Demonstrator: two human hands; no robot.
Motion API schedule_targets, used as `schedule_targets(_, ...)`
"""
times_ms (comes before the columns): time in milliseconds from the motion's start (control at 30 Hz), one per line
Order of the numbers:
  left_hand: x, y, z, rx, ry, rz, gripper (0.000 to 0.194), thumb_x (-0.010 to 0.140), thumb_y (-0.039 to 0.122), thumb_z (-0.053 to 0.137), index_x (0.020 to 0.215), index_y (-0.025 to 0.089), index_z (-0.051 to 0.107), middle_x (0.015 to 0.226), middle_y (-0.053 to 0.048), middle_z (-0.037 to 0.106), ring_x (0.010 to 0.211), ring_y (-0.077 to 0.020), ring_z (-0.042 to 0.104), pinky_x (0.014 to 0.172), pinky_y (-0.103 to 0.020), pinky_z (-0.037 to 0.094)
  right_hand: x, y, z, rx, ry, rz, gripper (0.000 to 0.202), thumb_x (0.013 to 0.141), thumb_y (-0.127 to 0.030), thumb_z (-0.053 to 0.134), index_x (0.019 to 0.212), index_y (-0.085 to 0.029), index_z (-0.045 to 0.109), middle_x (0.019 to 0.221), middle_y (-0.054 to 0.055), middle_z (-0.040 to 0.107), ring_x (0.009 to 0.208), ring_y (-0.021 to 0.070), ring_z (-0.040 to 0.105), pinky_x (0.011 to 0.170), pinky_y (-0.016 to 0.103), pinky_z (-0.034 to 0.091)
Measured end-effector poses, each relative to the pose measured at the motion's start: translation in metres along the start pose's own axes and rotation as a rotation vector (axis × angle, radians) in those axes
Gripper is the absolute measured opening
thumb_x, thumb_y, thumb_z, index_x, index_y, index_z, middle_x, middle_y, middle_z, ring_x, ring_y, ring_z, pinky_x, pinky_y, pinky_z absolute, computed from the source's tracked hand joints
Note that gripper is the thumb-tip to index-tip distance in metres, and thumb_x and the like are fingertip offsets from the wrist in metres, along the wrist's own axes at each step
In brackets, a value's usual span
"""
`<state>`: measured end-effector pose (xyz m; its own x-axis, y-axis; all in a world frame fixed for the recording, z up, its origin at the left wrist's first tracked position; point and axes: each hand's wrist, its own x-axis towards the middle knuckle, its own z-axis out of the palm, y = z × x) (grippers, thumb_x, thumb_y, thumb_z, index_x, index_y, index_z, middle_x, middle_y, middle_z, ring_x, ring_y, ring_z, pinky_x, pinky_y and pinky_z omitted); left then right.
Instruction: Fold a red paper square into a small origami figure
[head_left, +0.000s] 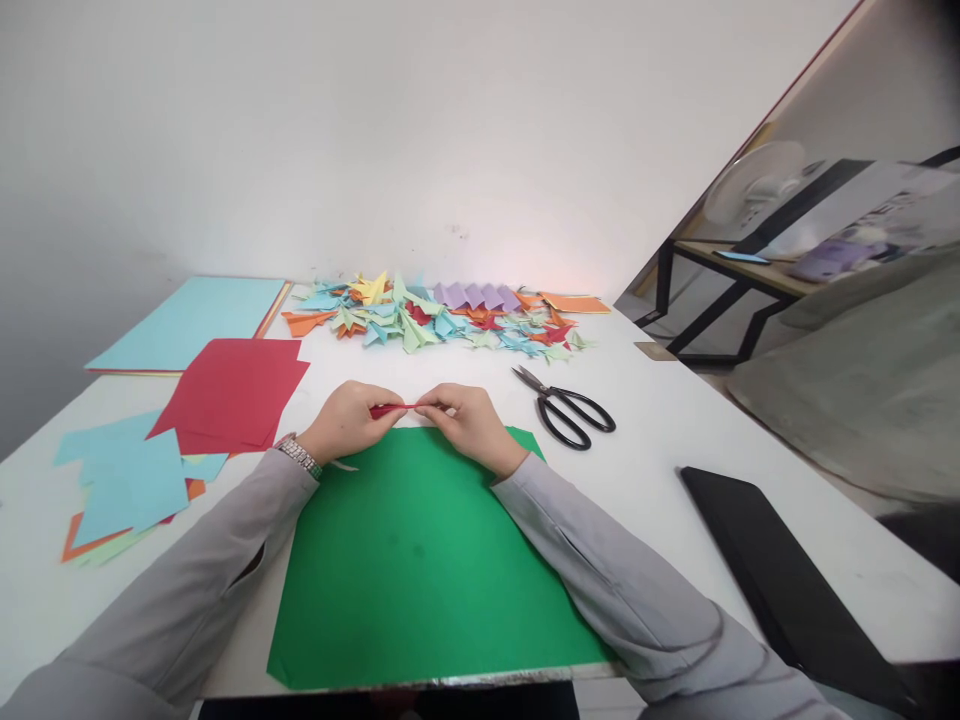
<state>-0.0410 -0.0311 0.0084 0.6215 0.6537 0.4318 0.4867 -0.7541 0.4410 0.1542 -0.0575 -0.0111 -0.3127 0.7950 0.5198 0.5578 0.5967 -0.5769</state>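
A narrow folded red paper point(388, 409) stretches between my two hands, above the far edge of a green sheet point(420, 550). My left hand point(351, 420) pinches its left part, with the fingers closed. On the right end, the thumb and fingertips of my right hand point(471, 424) press together. My fingers cover much of the paper, so its full folded shape is hidden. Scissors with black handles point(574, 412) lie on the white table to the right of my right hand, blades slightly apart.
Folded paper pieces in many colours point(409, 325) are heaped along the wall. Red sheets point(232, 395), light blue squares point(135, 490) and a stack of large light blue paper point(195, 315) lie at left. A black flat object point(780, 570) rests at right. Beyond stands a black-framed shelf point(720, 300).
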Motion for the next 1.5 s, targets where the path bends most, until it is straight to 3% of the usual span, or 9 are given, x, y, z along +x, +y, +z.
schedule_targets(200, -0.001, -0.001, 0.001, 0.064, -0.016, 0.045, 0.021, 0.084, 0.026, 0.054, 0.076, 0.02, 0.072, 0.07, -0.003, 0.073, 0.064, -0.0154, 0.066, 0.061, -0.024, 0.046, -0.003, -0.001, 0.001, -0.137, -0.042, -0.159, 0.015, 0.089, -0.019, 0.052, 0.091, -0.016, 0.066, 0.087, 0.008, 0.07, 0.077, 0.017, 0.064, 0.071, 0.028, 0.05)
schedule_targets(367, -0.001, -0.001, 0.003, 0.085, -0.026, 0.063, 0.022, 0.086, 0.025, 0.052, 0.078, 0.021, 0.073, 0.075, -0.003, 0.074, 0.069, -0.0159, 0.067, 0.065, -0.024, 0.047, -0.003, -0.002, 0.001, -0.22, -0.075, -0.157, 0.018, 0.092, -0.017, 0.047, 0.09, -0.016, 0.065, 0.086, 0.008, 0.069, 0.078, 0.0173, 0.064, 0.07, 0.028, 0.048)
schedule_targets(533, -0.001, 0.001, 0.002, 0.076, 0.004, 0.054, 0.023, 0.086, 0.027, 0.053, 0.081, 0.019, 0.073, 0.078, -0.005, 0.075, 0.07, -0.0176, 0.068, 0.065, -0.026, 0.048, -0.002, -0.005, -0.001, -0.19, -0.03, -0.163, 0.017, 0.091, -0.016, 0.048, 0.086, -0.016, 0.065, 0.08, 0.007, 0.068, 0.073, 0.0167, 0.062, 0.067, 0.027, 0.047)
schedule_targets(767, 0.0, 0.0, -0.003, -0.075, 0.046, 0.013, 0.02, 0.082, 0.032, 0.06, 0.086, 0.018, 0.073, 0.083, -0.004, 0.076, 0.073, -0.016, 0.069, 0.068, -0.024, 0.051, -0.001, -0.003, -0.003, -0.131, 0.005, -0.12, 0.017, 0.091, -0.019, 0.048, 0.086, -0.018, 0.064, 0.078, 0.005, 0.067, 0.074, 0.0163, 0.062, 0.067, 0.027, 0.047)
schedule_targets(1000, -0.001, -0.003, -0.001, -0.061, 0.041, 0.009, 0.02, 0.083, 0.025, 0.056, 0.083, 0.018, 0.075, 0.077, -0.004, 0.076, 0.066, -0.0158, 0.067, 0.062, -0.024, 0.049, -0.003, -0.003, 0.001, -0.103, 0.016, -0.166, 0.013, 0.09, -0.022, 0.051, 0.096, -0.017, 0.062, 0.089, 0.008, 0.067, 0.079, 0.0174, 0.062, 0.07, 0.029, 0.049)
schedule_targets(1233, 0.001, 0.003, -0.001, -0.005, 0.072, 0.077, 0.019, 0.084, 0.023, 0.057, 0.079, 0.018, 0.074, 0.071, -0.003, 0.075, 0.063, -0.0151, 0.067, 0.059, -0.023, 0.046, -0.002, -0.007, 0.001, -0.091, 0.017, -0.187, 0.015, 0.091, -0.017, 0.048, 0.086, -0.018, 0.061, 0.08, 0.005, 0.066, 0.074, 0.0161, 0.06, 0.068, 0.027, 0.048)
schedule_targets(1500, 0.002, 0.008, -0.001, -0.087, 0.094, 0.034, 0.018, 0.084, 0.026, 0.058, 0.078, 0.017, 0.073, 0.069, -0.002, 0.073, 0.061, -0.0136, 0.065, 0.06, -0.022, 0.048, -0.002, -0.011, 0.0, -0.121, 0.053, -0.202, 0.015, 0.092, -0.016, 0.045, 0.085, -0.018, 0.058, 0.077, 0.005, 0.062, 0.073, 0.0165, 0.057, 0.067, 0.028, 0.046)
